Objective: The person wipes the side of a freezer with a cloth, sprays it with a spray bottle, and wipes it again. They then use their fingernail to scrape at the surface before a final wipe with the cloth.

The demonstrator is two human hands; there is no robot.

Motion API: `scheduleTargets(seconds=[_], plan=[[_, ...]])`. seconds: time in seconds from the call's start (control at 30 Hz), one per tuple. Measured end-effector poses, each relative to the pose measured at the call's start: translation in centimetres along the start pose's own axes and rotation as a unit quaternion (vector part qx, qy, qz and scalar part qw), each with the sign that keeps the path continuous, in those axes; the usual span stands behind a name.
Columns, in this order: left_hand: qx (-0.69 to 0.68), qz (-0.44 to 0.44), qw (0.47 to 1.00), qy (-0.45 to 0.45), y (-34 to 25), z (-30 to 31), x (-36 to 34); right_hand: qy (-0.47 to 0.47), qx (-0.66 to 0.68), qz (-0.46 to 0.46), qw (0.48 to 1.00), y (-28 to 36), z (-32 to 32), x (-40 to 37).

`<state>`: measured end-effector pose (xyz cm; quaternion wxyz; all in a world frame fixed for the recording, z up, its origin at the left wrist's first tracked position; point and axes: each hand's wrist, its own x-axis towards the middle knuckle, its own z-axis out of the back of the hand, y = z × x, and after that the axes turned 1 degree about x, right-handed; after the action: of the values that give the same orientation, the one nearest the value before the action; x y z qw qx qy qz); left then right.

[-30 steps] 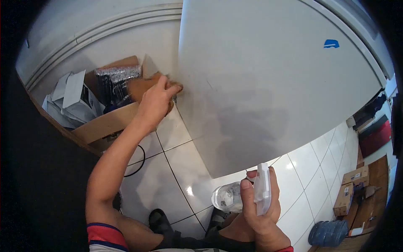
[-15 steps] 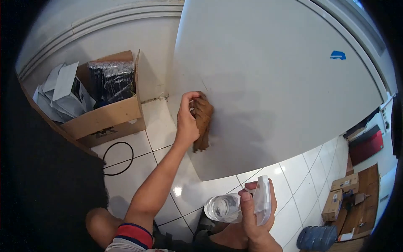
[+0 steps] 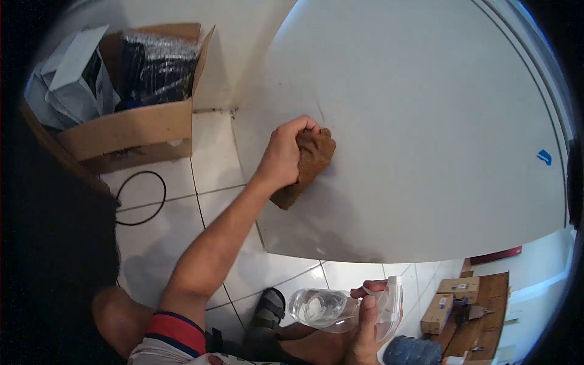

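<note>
Left hand: I am curling it closed around a brown cloth, fingers bunched over the top and knuckles up. I am pressing the cloth flat against the white door, near its lower left corner. A loose end of the cloth is hanging below my palm, also touching the door.

Right hand: I am gripping a clear spray bottle low in the view, well apart from the cloth. The fingers are wrapping the neck and one fingertip is lying on the white trigger head. The picture bends hard at this edge, so I cannot tell whether the trigger is being squeezed. The bottle is lying tilted, its base pointing left.

Around: I am crouching on a white tiled floor, with a dark sandal just beside the bottle. A cardboard box holding papers and a black packet is standing against the wall, left of the door. A black cable is looping on the tiles below it. A blue mark is showing on the far right of the door.
</note>
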<state>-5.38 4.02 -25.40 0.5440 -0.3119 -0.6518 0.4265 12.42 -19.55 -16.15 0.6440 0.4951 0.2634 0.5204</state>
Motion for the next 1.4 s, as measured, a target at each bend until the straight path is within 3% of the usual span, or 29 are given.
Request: scheduleTargets(seconds=[0.1,0.23,0.37,0.47,0.63,0.7,0.77,0.87,1.03,1.2,1.27,1.37,1.4], plan=[[-0.036,-0.013,0.998,0.058,-0.2,0.5,0.1,-0.017,-0.053,-0.049,0.997,1.6,-1.1,0.1],[-0.012,-0.038,0.995,0.091,0.6,1.1,1.0,0.012,-0.045,0.016,0.999,-1.2,0.3,1.2],[-0.016,-0.046,0.992,0.117,1.3,2.2,2.7,0.003,-0.031,0.022,0.999,-1.0,0.2,0.9],[0.008,-0.094,0.99,0.108,-1.1,0.5,0.1,0.018,-0.022,0.004,1.0,-0.5,-0.3,0.9],[-0.036,-0.025,0.992,0.122,0.1,1.3,1.8,0.038,-0.039,0.031,0.998,-0.6,0.0,0.7],[0.014,-0.108,0.991,0.08,-0.7,0.3,0.7,0.022,-0.026,0.019,0.999,-0.7,0.0,0.7],[0.033,-0.09,0.99,0.104,-1.3,1.0,1.1,0.008,-0.017,0.0,1.0,-0.6,-0.3,0.7],[-0.046,-0.024,0.993,0.106,0.0,1.4,1.9,-0.02,-0.015,0.011,1.0,-0.3,-0.4,0.2],[0.004,-0.086,0.99,0.112,-1.0,1.4,1.2,0.007,-0.015,0.003,1.0,-0.5,0.0,0.6],[-0.008,-0.069,0.99,0.121,-1.2,1.3,1.4,0.006,-0.015,0.017,1.0,-0.3,0.1,0.5],[0.033,-0.124,0.987,0.098,-1.1,0.9,0.6,0.015,-0.026,0.006,1.0,-0.3,0.0,0.6],[0.04,-0.08,0.995,0.053,0.5,2.7,3.1,-0.017,-0.021,0.008,1.0,-0.1,0.0,-0.1],[0.02,-0.003,0.996,0.087,0.5,2.4,2.9,0.017,-0.048,0.005,0.999,0.4,0.3,-0.2]])
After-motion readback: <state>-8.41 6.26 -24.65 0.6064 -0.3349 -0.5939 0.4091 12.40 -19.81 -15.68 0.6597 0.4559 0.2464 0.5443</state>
